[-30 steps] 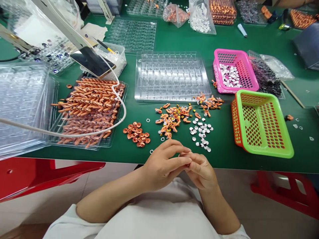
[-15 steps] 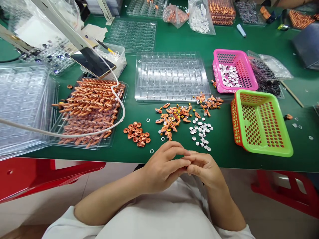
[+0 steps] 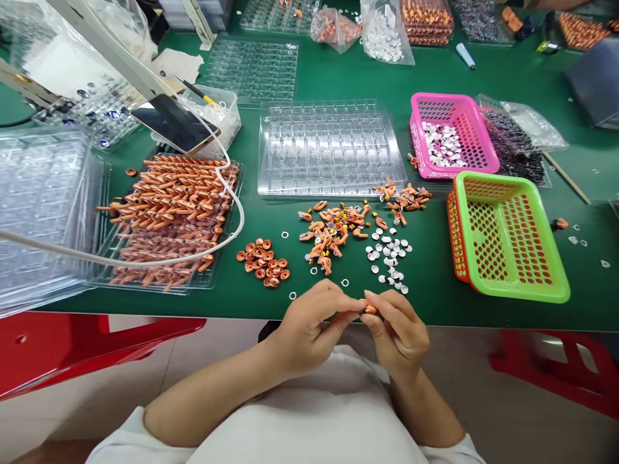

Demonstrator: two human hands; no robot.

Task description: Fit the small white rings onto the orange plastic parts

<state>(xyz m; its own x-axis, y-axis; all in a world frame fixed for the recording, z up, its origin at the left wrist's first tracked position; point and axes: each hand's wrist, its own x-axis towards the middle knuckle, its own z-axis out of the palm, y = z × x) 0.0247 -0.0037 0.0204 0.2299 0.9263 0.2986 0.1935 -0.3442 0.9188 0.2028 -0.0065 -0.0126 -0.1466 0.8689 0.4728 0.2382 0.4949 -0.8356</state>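
Observation:
At the table's front edge, my left hand (image 3: 316,325) and my right hand (image 3: 399,332) meet fingertip to fingertip. Between them is a small copper-coloured part (image 3: 370,309), pinched from both sides; the fingers cover much of it. Just beyond my left hand lie a heap of round copper-coloured cups (image 3: 264,261) and a few thin white rings (image 3: 293,296). Orange pieces with yellow and silvery bits (image 3: 333,232) are scattered ahead of the hands. Small white round caps (image 3: 389,258), some with dark sides, lie beyond my right hand.
A clear compartment tray (image 3: 331,151) lies ahead. To the right stand a pink basket (image 3: 488,161) with white pieces and a green basket (image 3: 556,293) nested in an orange one. Copper-coloured stems (image 3: 174,193) fill trays on the left, crossed by a white cable (image 3: 239,216).
My fingers have opened up around the copper-coloured part, which now shows between the fingertips. Another white ring is visible on the table near my left hand. The view has shifted slightly.

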